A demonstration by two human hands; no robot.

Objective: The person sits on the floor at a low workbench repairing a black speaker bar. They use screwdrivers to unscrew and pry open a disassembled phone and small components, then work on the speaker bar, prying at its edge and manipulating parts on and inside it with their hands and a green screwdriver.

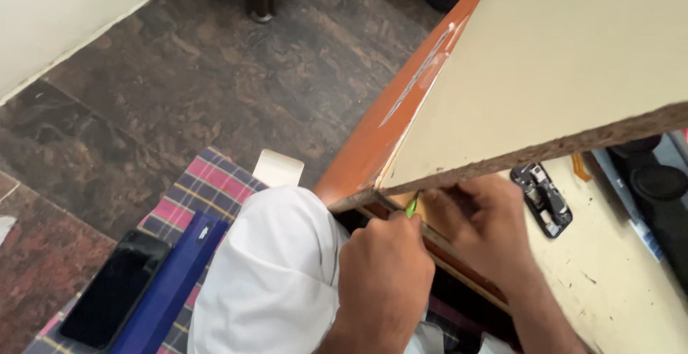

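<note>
- Left hand (383, 275) is closed around a green tool (411, 206), its tip at the table (609, 282) edge beneath a tilted board (559, 67).
- Right hand (484, 218) curls beside it; what it pinches, I cannot tell.
- Best done slowly, I judge (phone part (542, 200) lies near).

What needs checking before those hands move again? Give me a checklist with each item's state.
1. Left hand closed on the green-tipped tool: ok, only the tip shows above the fist.
2. Right hand at the desk edge, under the raised board: ok.
3. What the right hand's fingers hold: cannot tell, hidden by the board's shadow.
4. Opened phone lies flat on the desk, apart from both hands: ok.
5. Black phone on the blue box sits beside the knee, near the edge of the checked cloth: not ok, it looks easy to knock.
</note>
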